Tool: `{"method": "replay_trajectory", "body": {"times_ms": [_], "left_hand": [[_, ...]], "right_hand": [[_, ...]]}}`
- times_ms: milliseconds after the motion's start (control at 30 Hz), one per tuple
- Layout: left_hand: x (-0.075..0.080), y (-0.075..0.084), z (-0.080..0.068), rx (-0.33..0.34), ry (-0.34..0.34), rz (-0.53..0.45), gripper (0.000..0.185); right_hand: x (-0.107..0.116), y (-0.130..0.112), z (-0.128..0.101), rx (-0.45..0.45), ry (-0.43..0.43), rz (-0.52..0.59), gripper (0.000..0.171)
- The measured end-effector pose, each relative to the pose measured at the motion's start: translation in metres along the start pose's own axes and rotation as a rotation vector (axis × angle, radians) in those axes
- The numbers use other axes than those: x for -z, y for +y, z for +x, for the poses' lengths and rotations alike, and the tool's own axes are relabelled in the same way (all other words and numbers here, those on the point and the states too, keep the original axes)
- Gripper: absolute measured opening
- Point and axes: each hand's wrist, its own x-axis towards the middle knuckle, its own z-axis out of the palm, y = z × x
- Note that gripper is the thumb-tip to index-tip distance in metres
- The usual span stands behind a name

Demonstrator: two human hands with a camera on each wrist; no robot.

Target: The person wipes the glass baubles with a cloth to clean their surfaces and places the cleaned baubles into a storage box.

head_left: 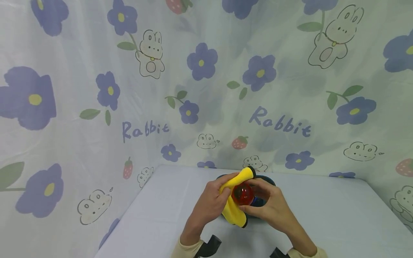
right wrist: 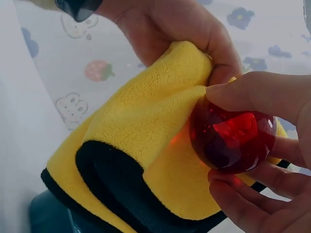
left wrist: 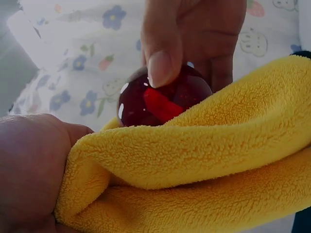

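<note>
A clear red ball is pinched between the thumb and fingers of my right hand. My left hand grips a fluffy yellow cloth with a dark edge, bunched and folded over. In the left wrist view the ball sits against the cloth's fold, its lower part hidden. From the right wrist view, the cloth touches the ball on its left side. Both hands are held above a dark blue-green container, mostly covered by them.
Beneath the hands is a table with a white cover. A curtain printed with flowers and rabbits hangs behind it and along its sides. Something blue shows inside the container, too covered to identify.
</note>
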Motion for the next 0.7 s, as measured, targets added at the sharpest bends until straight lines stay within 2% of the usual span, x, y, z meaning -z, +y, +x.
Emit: {"method": "replay_trajectory", "body": {"times_ms": [233, 433, 700], "left_hand": [[0.0004, 0.0017, 0.0, 0.023, -0.012, -0.009, 0.049], [-0.0023, -0.0004, 0.001, 0.044, -0.026, 0.0, 0.05], [-0.0049, 0.0017, 0.0021, 0.131, -0.061, 0.012, 0.054]], "right_hand": [[-0.0008, -0.0041, 0.0005, 0.015, 0.032, 0.059, 0.056], [-0.0012, -0.0018, 0.0012, -0.018, 0.083, 0.103, 0.059], [-0.0016, 0.0038, 0.0037, -0.069, 0.151, 0.103, 0.059]]}}
